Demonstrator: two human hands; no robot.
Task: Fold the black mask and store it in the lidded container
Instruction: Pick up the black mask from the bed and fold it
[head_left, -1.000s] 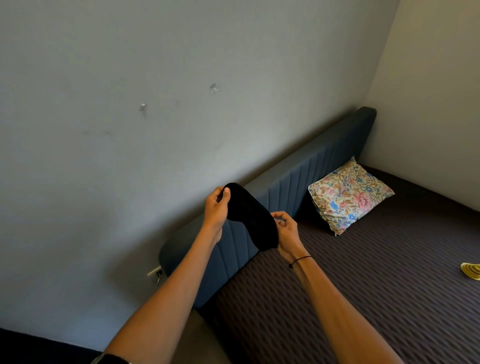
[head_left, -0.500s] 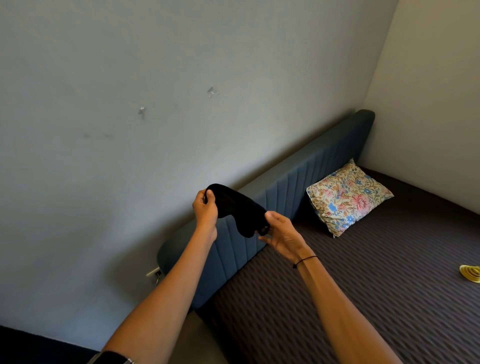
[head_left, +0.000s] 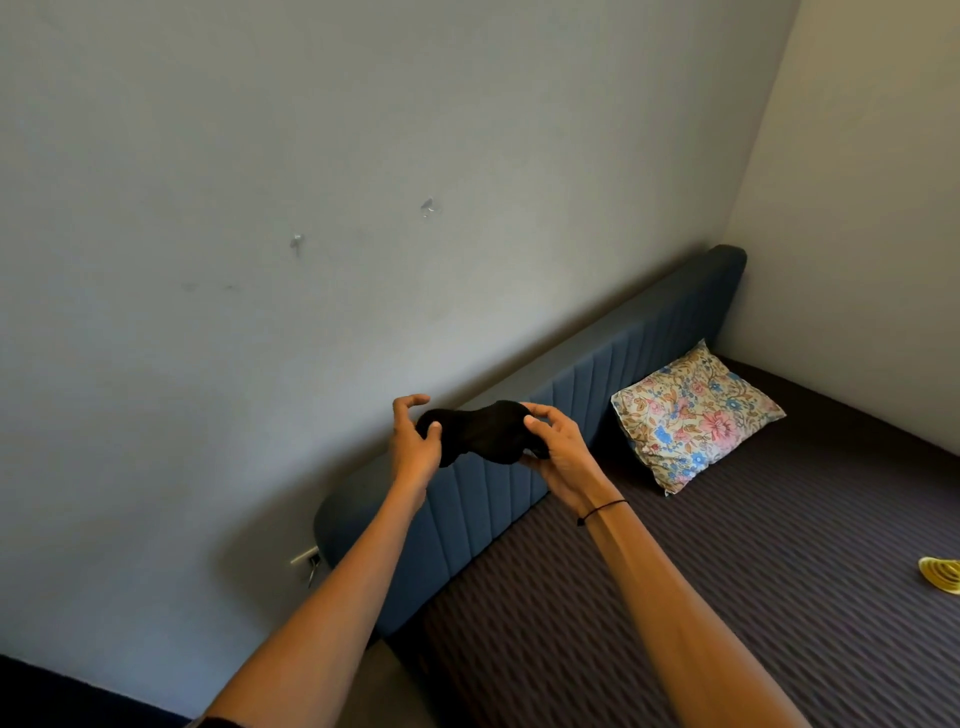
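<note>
I hold a black mask (head_left: 483, 430) in the air in front of the blue headboard, stretched roughly level between both hands. My left hand (head_left: 413, 447) pinches its left end with thumb and fingers, the upper fingers curled loose above it. My right hand (head_left: 558, 447) grips its right end from the front and below, and a thin black band sits on that wrist. No lidded container is in view.
A padded blue headboard (head_left: 597, 379) runs along the grey wall. The bed has a dark ribbed cover (head_left: 727, 597) with a floral pillow (head_left: 693, 415) at its far end. A yellow object (head_left: 940, 574) lies at the right edge. A wall socket (head_left: 306, 558) sits low left.
The mask has turned from hanging slanted to lying roughly level. Both hands have dropped lower and my right hand has come round onto the mask's right end.
</note>
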